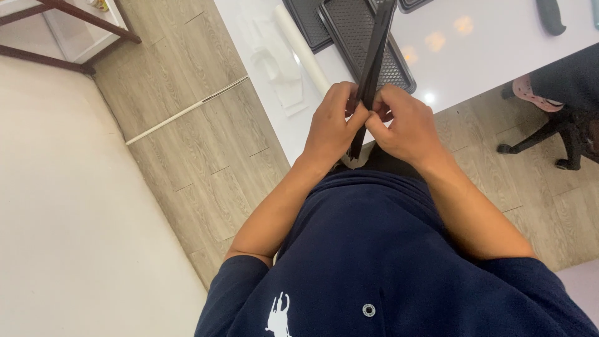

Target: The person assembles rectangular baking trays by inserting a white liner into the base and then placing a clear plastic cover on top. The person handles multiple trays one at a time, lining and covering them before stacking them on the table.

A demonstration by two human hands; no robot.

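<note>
From the head view, you are looking down over your own navy shirt at both hands, which meet just in front of the near edge of the white tabletop. Your left hand is clenched around a thin black tray held edge-on, fingers wrapped over its lower part. Your right hand grips the same black tray from the other side, fingertips pinching right beside the left hand's knuckles, so the two hands touch. The tray rises from your hands and leans away from you, over the tabletop.

Beyond the held tray, flat on the tabletop, lies a black perforated tray, with another dark tray partly tucked under its left side. To the left of those trays sits a roll of white paper and a crumpled white sheet. A dark oblong object rests on the tabletop well to the right of the held tray. Below the tabletop's right edge, a black chair base stands on the wooden floor.
</note>
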